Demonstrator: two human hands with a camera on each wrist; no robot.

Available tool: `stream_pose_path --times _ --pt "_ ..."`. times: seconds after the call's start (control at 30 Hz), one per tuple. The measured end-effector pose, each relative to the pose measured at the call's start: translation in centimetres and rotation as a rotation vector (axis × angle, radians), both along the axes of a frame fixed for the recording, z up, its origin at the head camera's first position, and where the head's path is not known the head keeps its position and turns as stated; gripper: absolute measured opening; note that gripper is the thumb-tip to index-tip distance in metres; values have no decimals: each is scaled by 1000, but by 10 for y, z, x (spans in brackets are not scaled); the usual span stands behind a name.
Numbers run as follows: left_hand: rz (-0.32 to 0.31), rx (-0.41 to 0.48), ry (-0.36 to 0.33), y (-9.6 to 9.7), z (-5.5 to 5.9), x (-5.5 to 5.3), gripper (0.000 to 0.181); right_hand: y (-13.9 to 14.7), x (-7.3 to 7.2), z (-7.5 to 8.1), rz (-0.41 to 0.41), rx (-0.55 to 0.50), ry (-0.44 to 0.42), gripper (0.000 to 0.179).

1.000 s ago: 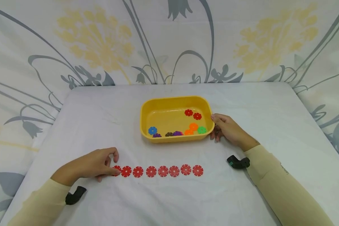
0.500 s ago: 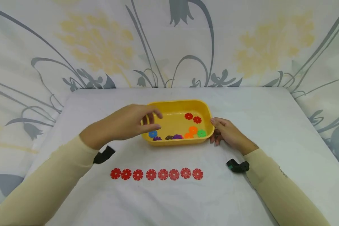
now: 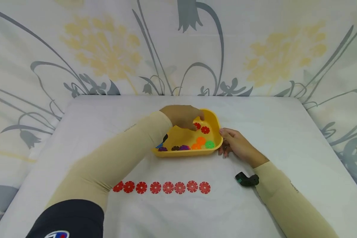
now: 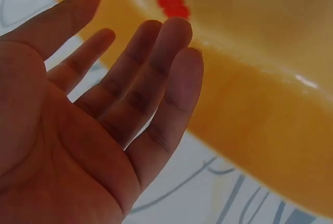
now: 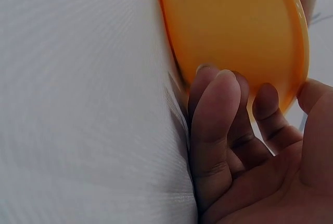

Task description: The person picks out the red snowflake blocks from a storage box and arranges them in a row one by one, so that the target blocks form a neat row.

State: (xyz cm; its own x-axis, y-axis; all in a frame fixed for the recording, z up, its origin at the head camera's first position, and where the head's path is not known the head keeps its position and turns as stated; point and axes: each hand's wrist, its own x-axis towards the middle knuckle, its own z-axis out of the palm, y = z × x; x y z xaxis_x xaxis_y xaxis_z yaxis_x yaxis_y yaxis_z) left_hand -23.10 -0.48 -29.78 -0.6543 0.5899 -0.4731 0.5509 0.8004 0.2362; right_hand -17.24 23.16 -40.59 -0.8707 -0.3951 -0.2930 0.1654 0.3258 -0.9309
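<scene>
My left hand (image 3: 182,116) reaches over the yellow tray (image 3: 190,153), its thumb and fingers spread apart with nothing between them. Just beyond its fingertips, two red snowflake discs (image 3: 205,130) lie on the tray floor. In the left wrist view these red discs (image 4: 173,4) appear past relaxed fingers. At the tray's right end, my right hand (image 3: 238,143) grips the rim, thumb on the edge and fingers against the outer wall (image 5: 234,31). A row of several red discs (image 3: 155,187) lies on the white cloth, its left end partly beside my left sleeve.
Along the tray's near side lie orange discs (image 3: 196,146), a green disc (image 3: 209,144), a purple disc (image 3: 184,148) and a dark brown one (image 3: 176,148). A blue disc (image 3: 159,145) is partly hidden by my left wrist. Floral fabric (image 3: 154,46) rises behind the table.
My left hand has left the red disc at the row's left end and moved up and right into the tray. The right hand stays on the tray's rim.
</scene>
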Motion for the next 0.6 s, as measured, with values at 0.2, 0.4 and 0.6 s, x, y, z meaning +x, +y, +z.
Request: stream_pose_path --times 0.2,0.4,0.6 --pt "-16 -69 100 11 -21 -4 43 -2 1 -1 4 -8 10 55" --pt "-81 -92 269 14 -38 -1 22 -3 2 1 5 -2 2 53" --pt "-72 -55 304 17 -45 -2 15 -1 3 1 -10 -11 4 54"
